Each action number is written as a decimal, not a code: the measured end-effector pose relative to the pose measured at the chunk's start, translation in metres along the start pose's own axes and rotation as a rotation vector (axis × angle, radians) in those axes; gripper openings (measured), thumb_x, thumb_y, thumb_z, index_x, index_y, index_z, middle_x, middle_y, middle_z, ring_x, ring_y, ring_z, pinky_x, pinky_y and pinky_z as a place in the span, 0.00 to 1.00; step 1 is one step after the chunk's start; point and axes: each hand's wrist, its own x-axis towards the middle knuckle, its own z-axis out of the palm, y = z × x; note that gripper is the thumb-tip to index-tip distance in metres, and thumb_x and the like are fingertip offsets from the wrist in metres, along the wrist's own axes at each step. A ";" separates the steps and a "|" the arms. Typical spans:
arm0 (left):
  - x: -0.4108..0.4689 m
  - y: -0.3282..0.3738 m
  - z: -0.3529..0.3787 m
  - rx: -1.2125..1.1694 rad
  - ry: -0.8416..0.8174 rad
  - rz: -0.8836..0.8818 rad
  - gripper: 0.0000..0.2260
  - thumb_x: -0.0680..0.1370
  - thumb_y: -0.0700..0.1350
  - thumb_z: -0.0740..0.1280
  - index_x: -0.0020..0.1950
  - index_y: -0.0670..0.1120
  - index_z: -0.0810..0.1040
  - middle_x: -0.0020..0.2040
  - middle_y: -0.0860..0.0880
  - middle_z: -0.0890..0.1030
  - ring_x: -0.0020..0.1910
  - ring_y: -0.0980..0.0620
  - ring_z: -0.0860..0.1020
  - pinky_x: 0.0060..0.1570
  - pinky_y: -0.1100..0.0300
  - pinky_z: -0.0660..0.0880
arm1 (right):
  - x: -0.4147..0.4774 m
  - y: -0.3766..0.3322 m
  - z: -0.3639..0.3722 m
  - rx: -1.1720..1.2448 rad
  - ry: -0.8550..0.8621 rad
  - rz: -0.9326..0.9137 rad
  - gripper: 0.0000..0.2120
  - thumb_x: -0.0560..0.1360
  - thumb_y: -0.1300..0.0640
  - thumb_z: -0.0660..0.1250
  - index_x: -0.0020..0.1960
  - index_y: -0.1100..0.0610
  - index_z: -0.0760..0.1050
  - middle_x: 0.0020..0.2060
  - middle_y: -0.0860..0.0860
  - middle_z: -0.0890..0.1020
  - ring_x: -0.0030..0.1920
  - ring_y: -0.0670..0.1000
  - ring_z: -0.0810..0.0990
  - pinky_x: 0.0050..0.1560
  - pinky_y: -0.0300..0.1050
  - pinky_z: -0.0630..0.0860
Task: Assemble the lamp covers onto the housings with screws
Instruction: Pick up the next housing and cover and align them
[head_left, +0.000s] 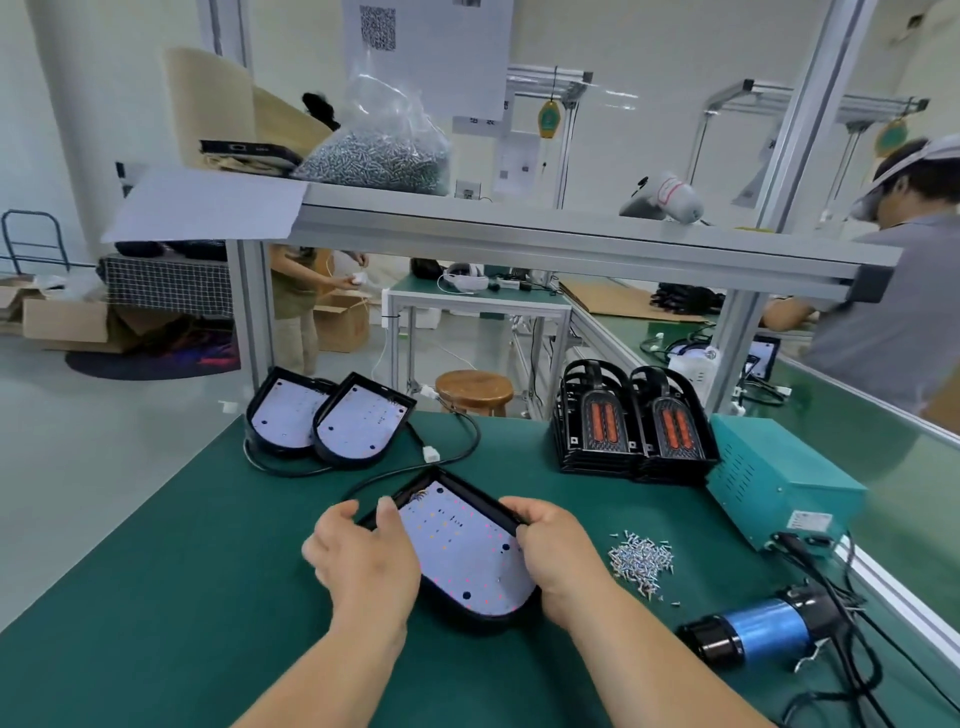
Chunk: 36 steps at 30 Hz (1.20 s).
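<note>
Left of the fingers of the left hand (363, 561) the green mat (156, 571) lies open to its edge. Just right of the fingers of the right hand (556, 551) sits a screw pile (641, 561), with the blue screwdriver (763, 631) nearer the person. Ahead of the fingertips a cable (462, 457) crosses the mat; beyond stand two housings (332, 421) and two cover stacks (634, 431), open mat between

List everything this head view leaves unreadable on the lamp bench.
All in the head view:
1. Housing: its side edges are covered by the left grip and right grip; its underside faces the table.
2. Cover stacks: the count per stack is overlapped and too small.
3. Screw pile: the head type is too small.
4. Screwdriver: its cables tangle, and some are cut off by the bottom edge.
5. QR sheet: cut off by the top edge.
</note>
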 end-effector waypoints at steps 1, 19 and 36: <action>0.000 0.000 -0.001 -0.056 0.001 -0.056 0.23 0.82 0.51 0.61 0.75 0.44 0.63 0.76 0.42 0.58 0.60 0.43 0.68 0.58 0.52 0.65 | -0.004 0.001 0.002 0.035 0.026 0.022 0.23 0.73 0.73 0.51 0.49 0.56 0.82 0.37 0.52 0.86 0.32 0.51 0.82 0.31 0.37 0.75; 0.020 -0.007 0.007 -0.298 -0.791 -0.232 0.11 0.84 0.45 0.60 0.60 0.47 0.81 0.56 0.45 0.85 0.54 0.45 0.84 0.54 0.49 0.80 | 0.020 -0.031 -0.027 -0.243 0.262 -0.025 0.10 0.72 0.64 0.67 0.36 0.58 0.66 0.31 0.53 0.64 0.33 0.51 0.58 0.30 0.45 0.54; 0.032 -0.017 0.015 -0.448 -0.901 -0.301 0.18 0.83 0.39 0.58 0.71 0.50 0.74 0.62 0.42 0.82 0.62 0.39 0.79 0.68 0.39 0.70 | 0.154 -0.067 -0.076 -0.884 0.631 -0.009 0.37 0.71 0.43 0.72 0.71 0.62 0.64 0.66 0.61 0.72 0.66 0.62 0.69 0.60 0.56 0.71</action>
